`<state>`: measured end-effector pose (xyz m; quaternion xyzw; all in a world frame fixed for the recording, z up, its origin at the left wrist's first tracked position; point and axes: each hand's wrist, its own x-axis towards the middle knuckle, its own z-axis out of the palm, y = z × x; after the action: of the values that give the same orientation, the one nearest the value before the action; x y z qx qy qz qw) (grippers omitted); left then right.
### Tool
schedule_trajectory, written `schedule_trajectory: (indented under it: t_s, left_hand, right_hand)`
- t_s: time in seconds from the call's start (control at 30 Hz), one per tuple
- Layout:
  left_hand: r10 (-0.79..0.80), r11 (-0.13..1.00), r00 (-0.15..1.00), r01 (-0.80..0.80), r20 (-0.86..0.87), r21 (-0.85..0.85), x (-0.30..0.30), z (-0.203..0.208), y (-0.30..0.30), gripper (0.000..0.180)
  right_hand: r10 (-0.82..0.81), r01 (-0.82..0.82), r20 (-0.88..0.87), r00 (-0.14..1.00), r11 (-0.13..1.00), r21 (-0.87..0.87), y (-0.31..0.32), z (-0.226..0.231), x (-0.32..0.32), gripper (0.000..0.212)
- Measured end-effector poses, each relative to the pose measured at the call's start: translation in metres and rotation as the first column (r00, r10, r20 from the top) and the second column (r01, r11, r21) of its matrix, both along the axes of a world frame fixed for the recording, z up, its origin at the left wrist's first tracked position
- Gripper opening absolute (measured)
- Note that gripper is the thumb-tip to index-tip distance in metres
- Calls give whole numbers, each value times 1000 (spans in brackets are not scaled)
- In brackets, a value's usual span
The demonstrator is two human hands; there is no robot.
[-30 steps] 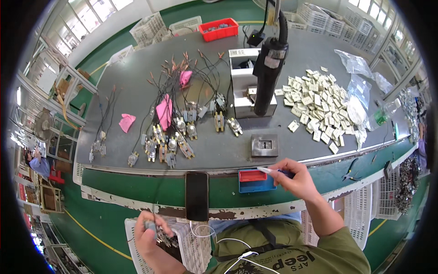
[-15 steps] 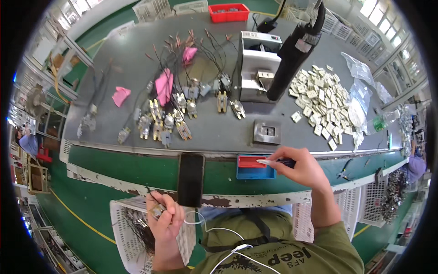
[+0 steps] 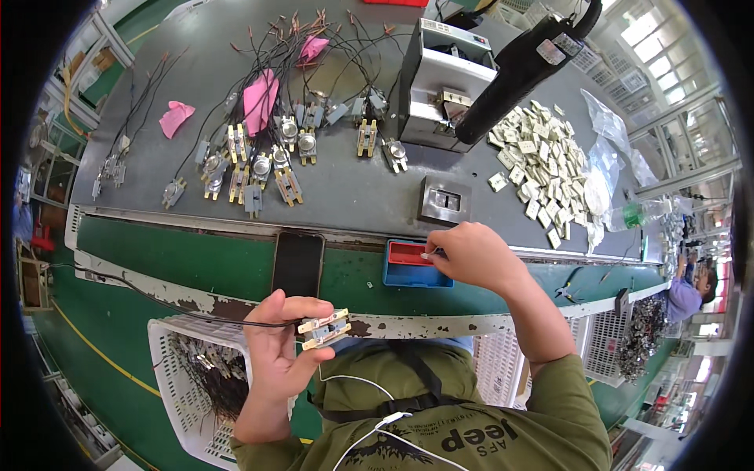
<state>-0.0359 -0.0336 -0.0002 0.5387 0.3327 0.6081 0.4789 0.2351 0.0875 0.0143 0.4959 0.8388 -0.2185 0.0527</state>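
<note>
My left hand point(image 3: 279, 345) is closed on an electrical component point(image 3: 326, 328) with brass terminals, pinched between thumb and fingers in front of the table edge. A black wire trails from it to the left. Just over the small red tray point(image 3: 410, 253), the fingers of my right hand point(image 3: 479, 255) are pinched together. A small white bit shows at their tips, too little to name. This red tray sits in a blue tray point(image 3: 416, 276) on the green ledge. Left of these lies a black phone point(image 3: 298, 263).
Wired components point(image 3: 263, 165) and pink scraps point(image 3: 261, 102) cover the table's left. A metal block point(image 3: 445, 201) stands before a boxy machine point(image 3: 440, 86) and a black cylindrical device point(image 3: 510, 78). Pale ceramic pieces point(image 3: 542, 165) are heaped right. Pliers point(image 3: 569, 289) lie on the ledge; a white basket point(image 3: 196, 385) holds wired parts.
My left hand has turned and opened out, so the component and its wire now show plainly. My right hand stays at the red tray; the dark tool seen in it earlier is now hidden.
</note>
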Motion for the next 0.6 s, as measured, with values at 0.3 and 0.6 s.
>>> schedule_trajectory:
  t_s: [0.3, 0.6]
  left_hand:
    - [44, 999, 998, -45, -38, -14, -2, -2, 5, 102]
    - [12, 995, 988, 3, 153, -99, 10, -2, 22, 90]
  right_hand:
    - [-78, 66, -190, 979, 996, -67, 1, 18, 7, 12]
    - [-391, 159, -701, 596, 914, -374, -21, 34, 19, 9]
